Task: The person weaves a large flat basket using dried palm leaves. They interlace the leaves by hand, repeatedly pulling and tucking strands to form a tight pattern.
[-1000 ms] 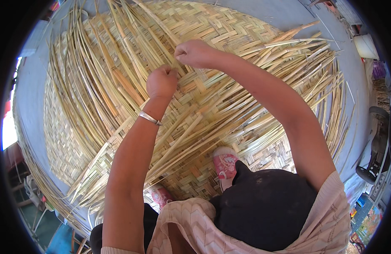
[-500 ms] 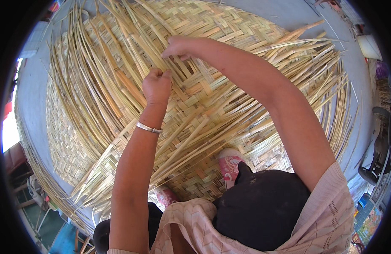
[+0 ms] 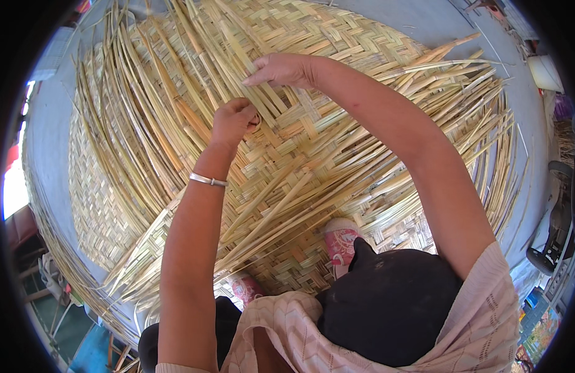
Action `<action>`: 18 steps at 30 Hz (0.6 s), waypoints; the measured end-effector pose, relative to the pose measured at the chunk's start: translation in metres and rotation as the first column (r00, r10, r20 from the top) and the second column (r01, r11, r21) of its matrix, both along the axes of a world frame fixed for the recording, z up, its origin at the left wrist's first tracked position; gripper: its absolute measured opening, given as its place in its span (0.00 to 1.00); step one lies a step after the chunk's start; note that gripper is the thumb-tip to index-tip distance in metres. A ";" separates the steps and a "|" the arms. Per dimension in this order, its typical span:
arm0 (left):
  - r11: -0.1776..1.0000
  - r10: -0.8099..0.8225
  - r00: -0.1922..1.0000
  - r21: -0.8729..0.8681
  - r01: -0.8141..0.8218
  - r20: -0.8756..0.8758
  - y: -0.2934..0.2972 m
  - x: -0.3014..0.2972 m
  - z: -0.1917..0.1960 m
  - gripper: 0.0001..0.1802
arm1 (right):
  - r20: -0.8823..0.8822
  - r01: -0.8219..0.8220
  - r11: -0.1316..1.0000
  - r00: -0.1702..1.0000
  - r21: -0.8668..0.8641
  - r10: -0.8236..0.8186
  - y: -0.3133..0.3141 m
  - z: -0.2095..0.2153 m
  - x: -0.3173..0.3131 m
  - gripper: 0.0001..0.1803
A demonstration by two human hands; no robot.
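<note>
The person squats over a large woven mat (image 3: 337, 143) of pale split strips that fills most of the view, spread on a grey floor (image 3: 449, 25); the left hand (image 3: 233, 119) sits just left of centre, closed into a fist around loose strips (image 3: 175, 105) that fan out toward ten and eleven o'clock, the knuckles turned up and a thin metal bangle (image 3: 208, 179) ringing the wrist below it; the right hand (image 3: 281, 68) lies at about twelve o'clock from the left, just beside it, palm down with the fingers stretched flat and pointing toward nine o'clock, pressing on the plaited surface where the loose strips meet the finished weave; whether it pinches a strip under the fingers cannot be told; the finished herringbone part of the mat runs from twelve o'clock round to three, with unwoven strip ends (image 3: 474, 93) sticking out at two and three o'clock; more loose strips cross the mat toward seven o'clock; two pink patterned shoes (image 3: 341, 241) stand on the mat at six o'clock, partly hidden by the person's dark knee (image 3: 387, 298) and light patterned garment (image 3: 337, 336).
</note>
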State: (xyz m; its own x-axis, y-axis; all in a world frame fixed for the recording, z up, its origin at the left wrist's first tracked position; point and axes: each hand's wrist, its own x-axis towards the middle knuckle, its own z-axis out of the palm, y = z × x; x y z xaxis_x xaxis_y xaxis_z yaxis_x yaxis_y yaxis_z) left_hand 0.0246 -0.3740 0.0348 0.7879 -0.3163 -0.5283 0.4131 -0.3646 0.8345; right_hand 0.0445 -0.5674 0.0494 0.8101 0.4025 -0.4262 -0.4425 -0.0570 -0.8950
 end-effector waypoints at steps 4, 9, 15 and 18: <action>0.958 -0.278 0.960 0.078 0.274 0.035 0.005 0.004 -0.001 0.11 | 0.003 0.132 0.991 0.991 0.015 -0.132 0.001 -0.004 0.001 0.26; 0.973 -0.221 0.975 0.070 0.221 -0.006 0.003 -0.003 -0.002 0.07 | -0.052 0.414 0.879 0.909 0.238 -0.414 -0.008 -0.007 -0.007 0.23; 0.965 -0.254 0.961 0.044 0.260 -0.113 -0.003 0.011 0.011 0.05 | -0.052 0.454 0.862 0.889 0.225 -0.455 -0.007 -0.008 -0.010 0.21; 0.997 -0.067 0.993 0.026 0.070 -0.099 -0.014 0.017 0.021 0.08 | -0.062 0.439 0.876 0.898 0.201 -0.436 0.001 -0.008 0.004 0.20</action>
